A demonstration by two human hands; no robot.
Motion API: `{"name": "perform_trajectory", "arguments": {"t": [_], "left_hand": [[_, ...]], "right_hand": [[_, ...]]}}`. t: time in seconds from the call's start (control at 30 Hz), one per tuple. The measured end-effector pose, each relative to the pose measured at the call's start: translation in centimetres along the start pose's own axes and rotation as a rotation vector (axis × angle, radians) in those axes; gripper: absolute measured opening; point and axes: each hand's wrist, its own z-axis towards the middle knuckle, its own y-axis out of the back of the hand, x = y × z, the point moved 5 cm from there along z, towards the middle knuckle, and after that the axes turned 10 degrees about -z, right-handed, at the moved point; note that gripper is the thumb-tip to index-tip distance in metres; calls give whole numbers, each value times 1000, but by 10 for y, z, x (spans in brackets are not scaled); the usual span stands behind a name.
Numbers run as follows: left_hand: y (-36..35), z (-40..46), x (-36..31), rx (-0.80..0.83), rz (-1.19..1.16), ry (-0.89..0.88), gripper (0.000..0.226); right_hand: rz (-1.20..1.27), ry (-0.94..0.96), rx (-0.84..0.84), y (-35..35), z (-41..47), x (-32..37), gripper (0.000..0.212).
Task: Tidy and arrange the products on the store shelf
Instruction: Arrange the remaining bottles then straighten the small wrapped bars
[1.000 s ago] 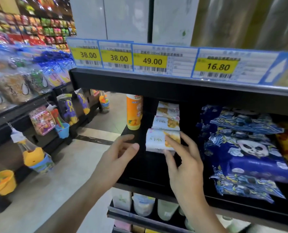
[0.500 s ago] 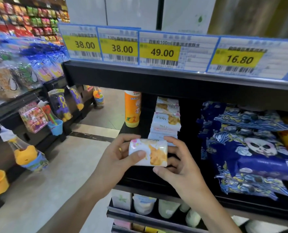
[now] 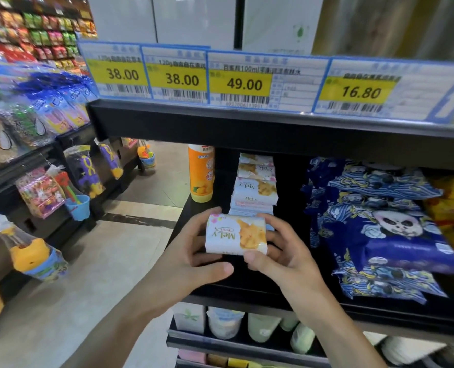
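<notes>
Pale beige tiled floor (image 3: 69,293) with a dark stripe across it (image 3: 138,221), left of the black metal shelf unit (image 3: 247,123). Further left of that unit, a second black shelving rack (image 3: 16,171) runs along the aisle, hung with bagged goods. Above the black metal shelf unit, white flat panels (image 3: 194,19) split by a dark vertical gap; right of them a blurred brownish-grey surface (image 3: 395,25), material unclear. Lighting even, cool, no visible lamps.

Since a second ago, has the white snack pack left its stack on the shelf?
Yes. The snack pack was on the stack beside the orange bottle; now both hands hold it nearer the shelf's front edge, apart from the stack.
</notes>
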Motion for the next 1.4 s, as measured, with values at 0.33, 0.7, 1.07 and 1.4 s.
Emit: {"name": "perform_trajectory", "arguments": {"t": [0.33, 0.7, 1.07, 1.4], "left_hand": [[-1, -5, 0, -82, 55, -90, 79], [0, -6, -1, -104, 43, -87, 70], [3, -6, -4, -147, -11, -66, 52], [0, -6, -6, -148, 2, -21, 45]], "right_hand": [[-75, 38, 50, -2, 0, -1, 71], [-46, -16, 31, -5, -1, -1, 66], [-141, 84, 52, -6, -6, 6, 79], [-52, 88, 62, -6, -5, 8, 49]]}}
